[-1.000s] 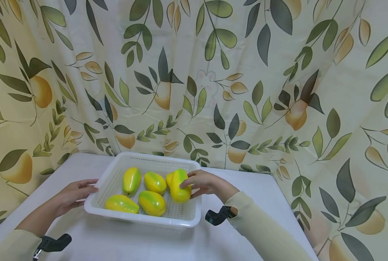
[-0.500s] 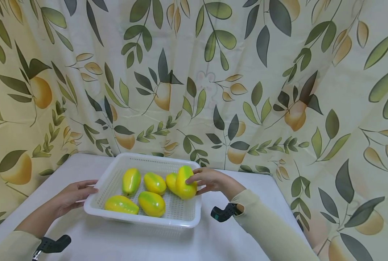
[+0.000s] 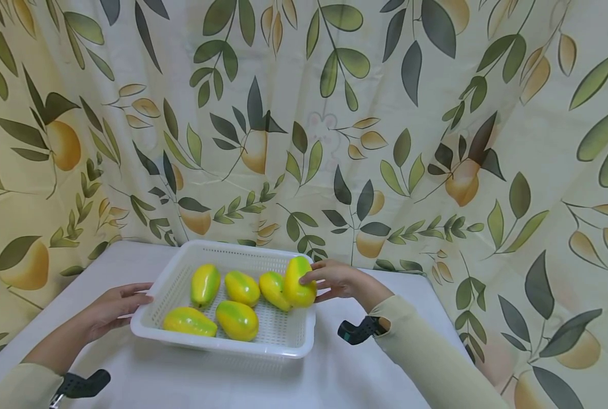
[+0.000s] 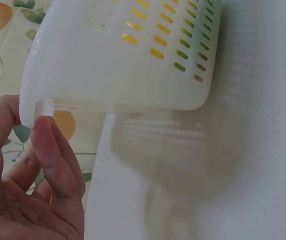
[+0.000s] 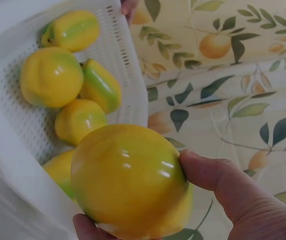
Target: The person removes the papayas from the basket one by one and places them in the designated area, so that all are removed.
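A white plastic basket [image 3: 286,345] with slotted walls stands on the table, holding several glossy yellow-green papayas [image 3: 237,321]. My left hand [image 3: 112,309] pinches the basket's left rim; in the left wrist view the thumb and a finger meet at the rim [image 4: 27,95]. With thumb and fingers around it, my right hand [image 3: 337,279] grips another papaya [image 3: 299,283] over the basket's right rim. Seen from the right wrist, the held papaya [image 5: 130,180] is large and close, the thumb on one side and a fingertip below. A papaya [image 3: 273,289] lies just left of it.
A white cloth covers the table [image 3: 365,363]. Behind and around it hangs a curtain [image 3: 355,142] printed with leaves and fruit, close behind the basket's far rim. Each wrist wears a black band with a camera mount [image 3: 357,329].
My right hand has moved right and slightly away with the papaya, from inside the basket to above its right rim. More of the papaya beside it shows. The left hand stays at the rim.
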Motion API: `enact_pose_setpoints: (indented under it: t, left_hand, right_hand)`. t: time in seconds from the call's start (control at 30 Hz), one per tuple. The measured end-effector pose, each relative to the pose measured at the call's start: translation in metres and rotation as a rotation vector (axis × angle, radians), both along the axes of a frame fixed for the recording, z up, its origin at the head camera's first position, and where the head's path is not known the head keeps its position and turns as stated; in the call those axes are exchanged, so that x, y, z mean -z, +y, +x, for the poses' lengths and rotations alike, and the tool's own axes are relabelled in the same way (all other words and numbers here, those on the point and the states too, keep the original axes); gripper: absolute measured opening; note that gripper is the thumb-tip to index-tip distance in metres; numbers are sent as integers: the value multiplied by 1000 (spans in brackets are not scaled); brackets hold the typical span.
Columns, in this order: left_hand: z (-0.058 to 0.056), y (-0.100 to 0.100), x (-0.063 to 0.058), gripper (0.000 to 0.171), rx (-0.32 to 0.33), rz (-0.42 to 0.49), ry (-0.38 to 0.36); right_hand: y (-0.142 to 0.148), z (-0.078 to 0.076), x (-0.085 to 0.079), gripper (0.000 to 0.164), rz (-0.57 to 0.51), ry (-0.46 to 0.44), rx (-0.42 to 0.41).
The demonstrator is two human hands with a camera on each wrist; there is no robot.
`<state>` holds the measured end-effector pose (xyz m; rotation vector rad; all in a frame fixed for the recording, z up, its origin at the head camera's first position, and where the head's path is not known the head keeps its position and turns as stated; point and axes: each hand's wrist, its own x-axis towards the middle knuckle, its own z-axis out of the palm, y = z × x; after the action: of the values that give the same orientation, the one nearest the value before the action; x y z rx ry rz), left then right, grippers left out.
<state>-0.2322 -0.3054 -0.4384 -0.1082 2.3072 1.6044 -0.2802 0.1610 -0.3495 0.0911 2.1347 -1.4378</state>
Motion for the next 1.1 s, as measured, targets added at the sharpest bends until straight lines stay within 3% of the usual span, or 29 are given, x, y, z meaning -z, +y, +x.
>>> enact_pose_setpoints:
  t: [1.1]
  left_hand:
    - [0, 0, 0, 77, -9, 22, -3]
  right_hand:
    - [29, -6, -1, 64, -27, -12, 17]
